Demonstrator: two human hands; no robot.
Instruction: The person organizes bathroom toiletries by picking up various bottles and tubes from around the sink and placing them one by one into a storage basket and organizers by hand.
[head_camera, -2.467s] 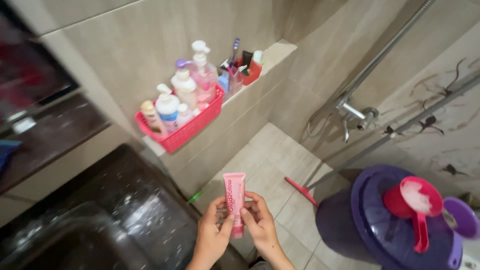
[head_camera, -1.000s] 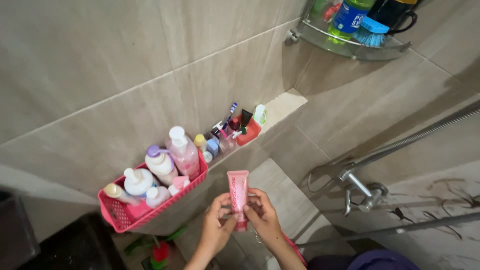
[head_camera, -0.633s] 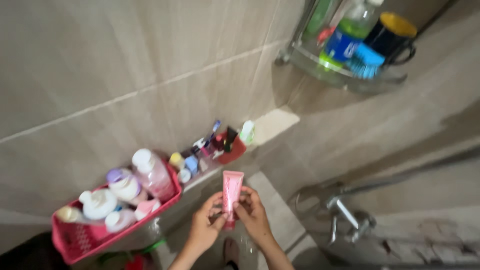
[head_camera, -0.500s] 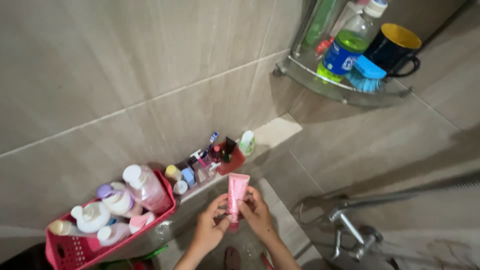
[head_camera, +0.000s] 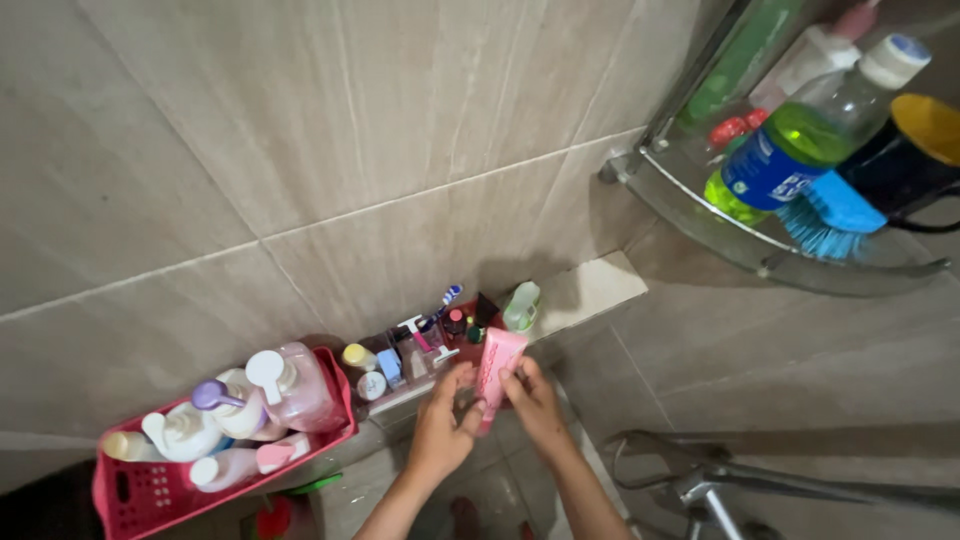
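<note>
In the head view, just below the centre of the frame, a pink tube (head_camera: 496, 362) stands upright between both hands. The left hand (head_camera: 446, 425) closes its fingers on the tube's lower left side, and the right hand (head_camera: 533, 400) pinches it from the right, thumb on the front. Just behind the tube, a tiled ledge (head_camera: 590, 290) carries a toothbrush (head_camera: 441, 303) and a small green bottle (head_camera: 521, 305). At lower left sits a pink basket (head_camera: 150, 490) of pump bottles. At upper right, a glass corner shelf (head_camera: 740, 240) holds a green-liquid bottle (head_camera: 800, 140) and a blue brush (head_camera: 830, 215).
</note>
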